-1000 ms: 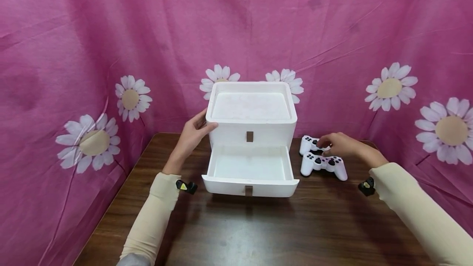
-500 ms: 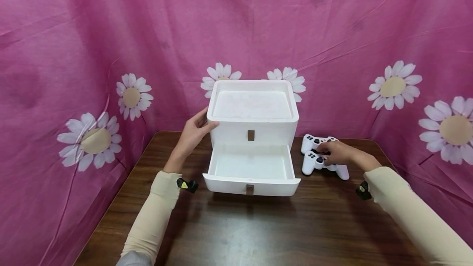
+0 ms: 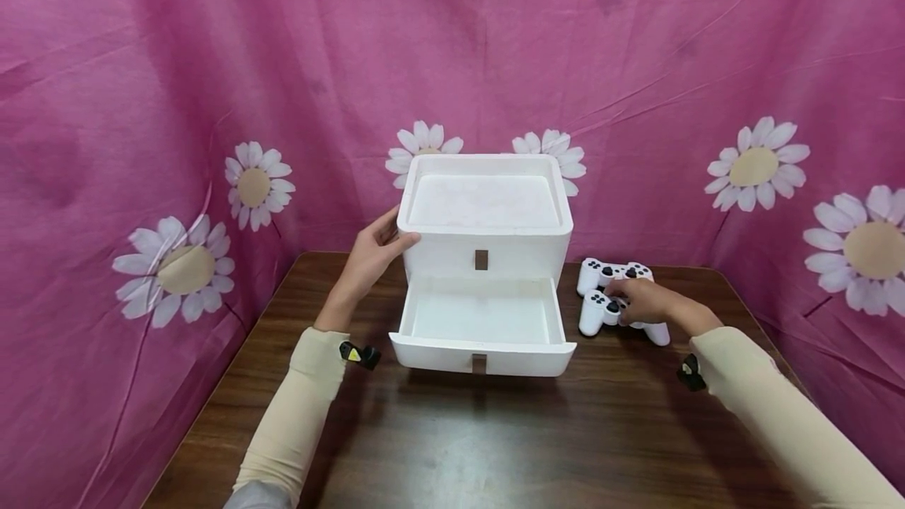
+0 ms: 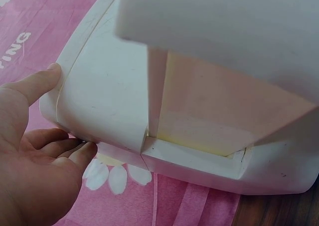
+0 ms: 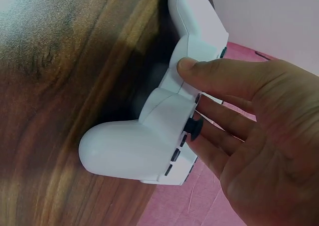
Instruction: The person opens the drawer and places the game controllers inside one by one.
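Note:
My left hand (image 3: 368,261) grips the left side of a white drawer unit (image 3: 431,254), thumb at the front top corner and the other fingers along its side. The unit's lower drawer (image 3: 431,360) is pulled out and holds nothing; its upper drawer is closed. To the right, my right hand (image 3: 646,301) pinches the nearer of two white game controllers (image 3: 592,316). In the right wrist view the thumb (image 5: 214,74) lies on this controller's near edge, fingers behind it. The second controller (image 3: 589,275) lies just behind, partly hidden by the hand.
A dark wooden table (image 3: 452,438) carries everything. Pink cloth (image 3: 452,45) with white daisies hangs behind and along both sides. The controllers lie close to the unit's right side, near the table's back edge. The open drawer juts toward the front.
My right hand has come down from above the controllers onto the nearer one and now pinches its middle. The left hand keeps its place on the unit.

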The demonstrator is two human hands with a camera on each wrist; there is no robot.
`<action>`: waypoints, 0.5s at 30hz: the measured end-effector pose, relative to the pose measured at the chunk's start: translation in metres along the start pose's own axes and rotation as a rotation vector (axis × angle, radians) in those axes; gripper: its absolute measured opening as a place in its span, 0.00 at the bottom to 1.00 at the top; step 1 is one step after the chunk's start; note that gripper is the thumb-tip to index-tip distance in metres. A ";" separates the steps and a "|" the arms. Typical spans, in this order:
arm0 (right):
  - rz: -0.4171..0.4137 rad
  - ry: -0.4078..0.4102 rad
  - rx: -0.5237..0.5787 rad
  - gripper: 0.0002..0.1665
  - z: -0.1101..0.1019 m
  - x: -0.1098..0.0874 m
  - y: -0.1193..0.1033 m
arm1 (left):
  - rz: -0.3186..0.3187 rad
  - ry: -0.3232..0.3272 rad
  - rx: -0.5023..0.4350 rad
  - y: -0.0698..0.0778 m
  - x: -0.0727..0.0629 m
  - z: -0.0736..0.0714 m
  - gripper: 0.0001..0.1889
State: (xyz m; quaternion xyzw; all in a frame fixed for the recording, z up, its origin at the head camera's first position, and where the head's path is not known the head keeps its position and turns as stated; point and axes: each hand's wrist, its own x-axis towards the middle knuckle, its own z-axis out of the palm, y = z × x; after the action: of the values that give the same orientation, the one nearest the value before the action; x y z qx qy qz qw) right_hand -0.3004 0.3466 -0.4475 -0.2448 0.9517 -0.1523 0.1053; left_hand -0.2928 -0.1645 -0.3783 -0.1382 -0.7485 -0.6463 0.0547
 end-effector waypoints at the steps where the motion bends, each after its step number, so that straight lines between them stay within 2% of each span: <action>1: -0.001 0.006 0.002 0.31 0.001 0.000 0.000 | 0.000 -0.001 0.001 0.000 0.000 0.000 0.40; 8: -0.023 0.017 -0.023 0.34 0.006 0.003 0.001 | -0.005 0.002 0.012 -0.001 -0.002 0.001 0.40; 15: 0.020 0.003 -0.041 0.34 0.006 0.003 0.002 | -0.001 0.007 0.022 0.001 -0.001 0.001 0.40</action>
State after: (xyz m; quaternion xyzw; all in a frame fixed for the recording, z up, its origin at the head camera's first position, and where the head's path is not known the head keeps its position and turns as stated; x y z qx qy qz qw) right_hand -0.3024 0.3452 -0.4542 -0.2374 0.9572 -0.1321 0.1003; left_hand -0.2916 -0.1634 -0.3775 -0.1350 -0.7555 -0.6384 0.0586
